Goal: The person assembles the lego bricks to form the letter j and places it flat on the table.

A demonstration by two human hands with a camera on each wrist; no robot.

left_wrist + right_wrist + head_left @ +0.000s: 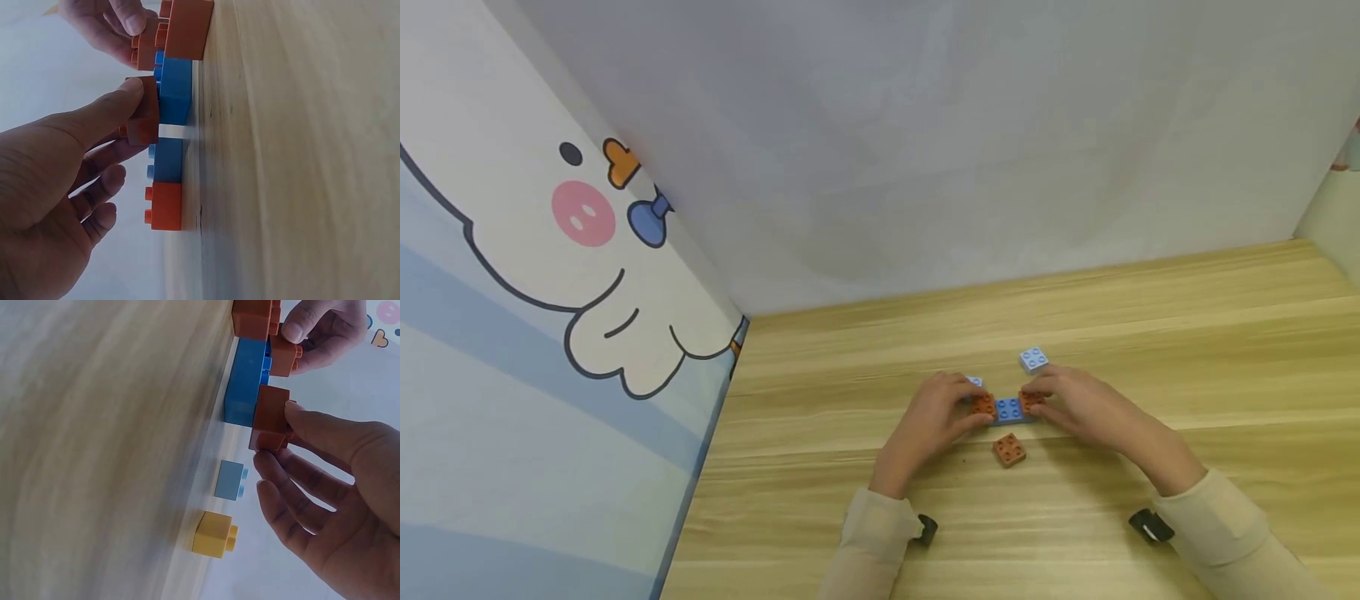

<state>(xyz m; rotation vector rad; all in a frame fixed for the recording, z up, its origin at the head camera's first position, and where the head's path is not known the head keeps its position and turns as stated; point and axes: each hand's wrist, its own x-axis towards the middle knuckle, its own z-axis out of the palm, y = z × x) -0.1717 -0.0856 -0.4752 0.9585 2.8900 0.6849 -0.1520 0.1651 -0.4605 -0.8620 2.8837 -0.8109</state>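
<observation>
A blue building brick point(1009, 409) lies on the table with a brown brick at each end. My left hand point(928, 423) pinches the left brown brick point(145, 115) between thumb and fingers, on the blue brick's studs or just above them. At the other end my right hand point(1086, 408) pinches the right brown brick point(270, 415), which overhangs the blue one's end. Whether either brown brick is pressed fully down I cannot tell. On the near side lies a loose brown brick point(1009, 450), touched by neither hand.
Beyond my right fingers is a light blue brick point(1033, 359); another pale blue brick point(974, 381) is partly hidden behind my left hand. The left wrist view has an orange brick point(166, 206), the right wrist view a yellow brick point(212, 534). A pale wall point(970, 167) borders the table.
</observation>
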